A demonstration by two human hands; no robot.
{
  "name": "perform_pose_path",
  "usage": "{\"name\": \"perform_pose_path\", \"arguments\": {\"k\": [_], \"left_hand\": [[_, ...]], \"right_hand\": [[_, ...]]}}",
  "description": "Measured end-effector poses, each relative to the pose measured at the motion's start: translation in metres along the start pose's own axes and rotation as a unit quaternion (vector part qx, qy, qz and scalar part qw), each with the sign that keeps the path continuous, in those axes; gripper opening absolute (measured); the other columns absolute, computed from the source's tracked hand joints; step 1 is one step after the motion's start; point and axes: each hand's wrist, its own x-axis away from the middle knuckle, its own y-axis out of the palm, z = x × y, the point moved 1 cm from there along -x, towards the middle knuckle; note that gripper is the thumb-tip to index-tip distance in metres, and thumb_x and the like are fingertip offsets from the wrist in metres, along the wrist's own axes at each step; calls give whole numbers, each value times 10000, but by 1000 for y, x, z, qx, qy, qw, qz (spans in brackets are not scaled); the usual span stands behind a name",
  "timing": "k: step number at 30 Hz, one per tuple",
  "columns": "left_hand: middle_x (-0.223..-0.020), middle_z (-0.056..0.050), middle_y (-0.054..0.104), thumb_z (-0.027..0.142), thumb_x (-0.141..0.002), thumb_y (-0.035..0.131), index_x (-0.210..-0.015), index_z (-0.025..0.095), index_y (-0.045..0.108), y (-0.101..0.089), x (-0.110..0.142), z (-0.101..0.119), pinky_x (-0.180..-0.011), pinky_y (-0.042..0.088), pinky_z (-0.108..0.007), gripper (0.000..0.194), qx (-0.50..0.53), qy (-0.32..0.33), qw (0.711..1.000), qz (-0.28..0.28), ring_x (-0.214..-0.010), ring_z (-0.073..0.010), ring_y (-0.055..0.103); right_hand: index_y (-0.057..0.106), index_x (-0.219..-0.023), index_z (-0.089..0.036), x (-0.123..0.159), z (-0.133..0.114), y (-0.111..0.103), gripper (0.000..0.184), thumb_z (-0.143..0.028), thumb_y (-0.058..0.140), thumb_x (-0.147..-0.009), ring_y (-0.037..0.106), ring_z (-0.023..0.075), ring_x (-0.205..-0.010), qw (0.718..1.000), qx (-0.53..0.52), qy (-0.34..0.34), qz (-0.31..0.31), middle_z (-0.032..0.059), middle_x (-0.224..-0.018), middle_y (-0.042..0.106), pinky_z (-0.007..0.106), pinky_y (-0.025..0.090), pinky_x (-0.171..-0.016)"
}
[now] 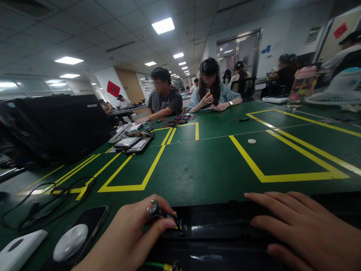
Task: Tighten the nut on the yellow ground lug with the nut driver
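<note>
Gripping a black cylindrical fitting (166, 216) with a metal ring at its tip between thumb and fingers, the left hand (126, 240) held it just above the near edge of a green bench (196, 179) marked with yellow tape lines. The right hand (307, 231) lay open, its fingers slightly curled, on a glossy black panel (224, 228) along the same edge. The fitting touched the panel's upper rim but showed no visible fastening to it. Below, a green lead with a yellow sleeve (155, 265) ended in a round metal terminal (174, 268) on the panel, with nothing shown attached to it.

At the near left corner of the bench lay a black smartphone (97, 217), a white oval object (70, 242) resting on it, a white rectangular block (15, 252) and a loose loop of thin black cable (78, 184). Toward the far edge, a co-worker in a grey T-shirt (169, 103) sat behind a heap of multicoloured wires (176, 120), beside a flat stack of dark and white devices (132, 145). A second co-worker in a pale blue shirt (213, 95) sat farther along. Near the far right corner stood a clear jar with a pink lid (303, 84), holding colourful contents too small to identify.
</note>
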Motion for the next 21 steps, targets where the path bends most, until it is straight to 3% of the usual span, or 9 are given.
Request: {"name": "perform_pose_path", "arguments": {"k": [8,21], "left_hand": [[-828,7,1011,208,-1081,744,-970,285,909,2,1,4,-647,733,-243,213,-12,10,1000,-2,-688,-230,988],[-914,44,996,206,-1124,841,-1046,329,941,19,16,-28,-738,699,-227,177,30,-3,999,36,-770,-198,945]], "right_hand": [[844,-1630,-501,-3,-1,2,445,-500,512,-1334,810,478,-1550,999,28,-11,10,-57,-2081,421,868,789,-1095],[829,-1641,-510,0,0,2,446,-478,504,-1338,800,494,-1558,1000,4,-4,17,-55,-2076,433,888,768,-1101]]}}
